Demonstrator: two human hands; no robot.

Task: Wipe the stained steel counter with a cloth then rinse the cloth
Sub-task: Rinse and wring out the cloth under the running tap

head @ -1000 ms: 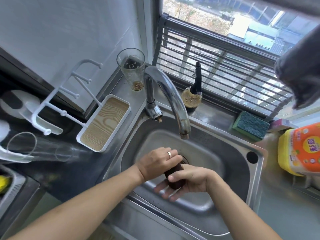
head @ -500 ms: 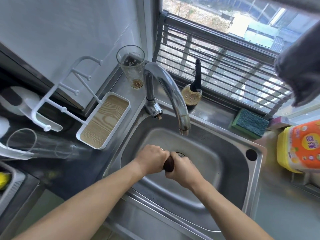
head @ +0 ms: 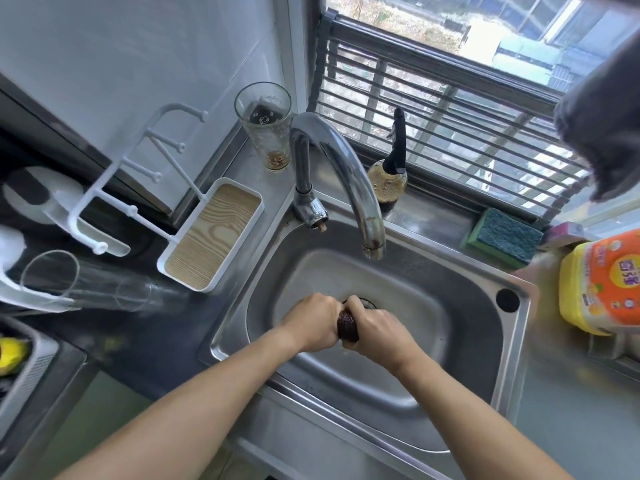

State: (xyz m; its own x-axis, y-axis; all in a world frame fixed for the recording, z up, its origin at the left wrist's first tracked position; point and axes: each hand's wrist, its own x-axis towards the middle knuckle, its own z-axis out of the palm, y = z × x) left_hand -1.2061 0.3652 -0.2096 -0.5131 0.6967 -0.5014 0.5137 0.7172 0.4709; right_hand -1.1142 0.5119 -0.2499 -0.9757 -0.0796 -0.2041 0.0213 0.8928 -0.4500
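Both fists stay clamped (2 hands (head: 346,323)) around dark cloth (head: 347,325).

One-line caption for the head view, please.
Both hands, left and right, wring a dark cloth over the steel sink.

Over the steel sink (head: 512,344), the left hand (head: 313,323) and right hand (head: 375,329) grip a dark, wadded cloth (head: 347,325) between them, fists close together above the drain. The curved faucet (head: 349,178) arches above. A green sponge (head: 504,239) lies on the ledge, just beside a yellow detergent bottle (head: 602,285); a glass (head: 265,124) stands behind the faucet.
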